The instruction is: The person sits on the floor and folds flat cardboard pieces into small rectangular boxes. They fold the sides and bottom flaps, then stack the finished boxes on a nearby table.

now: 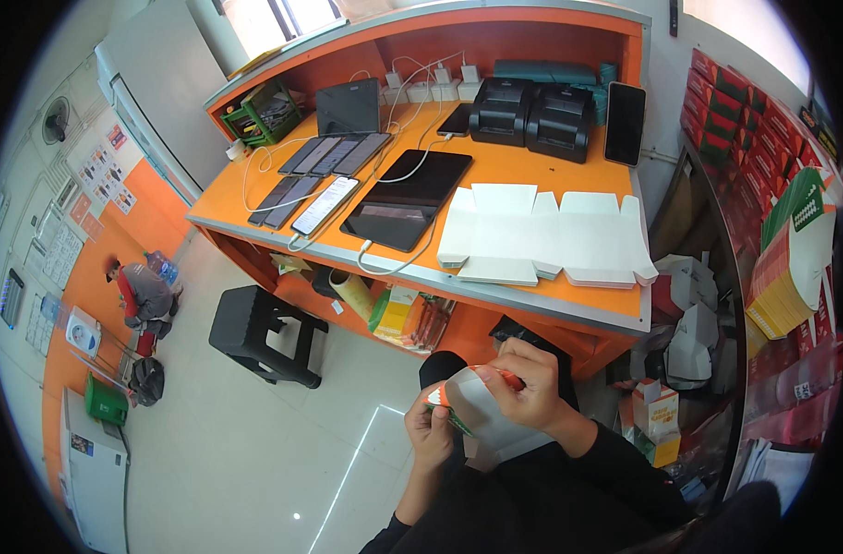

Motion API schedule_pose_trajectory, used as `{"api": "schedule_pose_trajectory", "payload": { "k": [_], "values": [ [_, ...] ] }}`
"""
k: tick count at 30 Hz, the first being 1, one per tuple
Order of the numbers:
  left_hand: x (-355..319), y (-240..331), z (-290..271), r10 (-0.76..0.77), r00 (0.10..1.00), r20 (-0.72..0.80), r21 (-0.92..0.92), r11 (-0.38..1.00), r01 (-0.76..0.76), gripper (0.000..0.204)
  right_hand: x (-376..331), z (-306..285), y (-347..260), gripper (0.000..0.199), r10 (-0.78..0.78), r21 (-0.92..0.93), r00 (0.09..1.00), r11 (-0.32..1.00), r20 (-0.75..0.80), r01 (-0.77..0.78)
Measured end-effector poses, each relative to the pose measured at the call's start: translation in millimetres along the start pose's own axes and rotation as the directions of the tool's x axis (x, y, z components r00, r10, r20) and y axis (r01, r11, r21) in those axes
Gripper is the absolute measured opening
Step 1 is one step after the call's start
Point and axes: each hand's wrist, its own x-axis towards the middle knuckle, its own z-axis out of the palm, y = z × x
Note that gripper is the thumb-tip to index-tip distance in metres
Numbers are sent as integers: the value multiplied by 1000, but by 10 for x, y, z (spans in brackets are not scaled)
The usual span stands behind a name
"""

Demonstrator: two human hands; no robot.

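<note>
An orange counter [532, 171] is spanning the upper centre, bearing flattened white carton blanks [541, 235]. Lower centre, a partly folded carton [477, 411] is being gripped by both hands: right hand [528, 388] clasping its top, left hand [429, 429] pinching its left edge.

**Behind a small shop's service counter**

Orange counter [532, 171] lined with charging phones [325, 205], a tablet [408, 198] and two black receipt printers [532, 115]; flat unfolded cartons [541, 235] alongside; shelves of red packaged goods [745, 129] at right.

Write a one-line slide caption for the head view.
Both hands fold a flat white cardboard box blank below an orange counter.
</note>
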Motion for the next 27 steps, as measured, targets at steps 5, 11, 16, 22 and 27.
{"api": "schedule_pose_trajectory", "payload": {
  "k": [5,11,16,22,27],
  "values": [
    [-11,-77,30,77,980,-185,62,996,-66,47,132,-12,-270,22,-300,-284,943,926,-147,250],
    [10,3,74,183,983,-2,291,941,-174,57,-351,189,-417,23,26,127,992,991,126,-42],
    [-39,6,104,187,982,0,286,941,-179,57,-397,191,-319,30,151,387,938,881,313,-271],
    [8,-141,-93,255,915,-313,377,917,-127,30,-291,140,-610,42,106,225,920,953,377,-202],
    [24,22,-35,271,918,-288,347,923,-164,27,-16,44,-278,23,-181,-170,971,973,-159,154]
  ]
}}
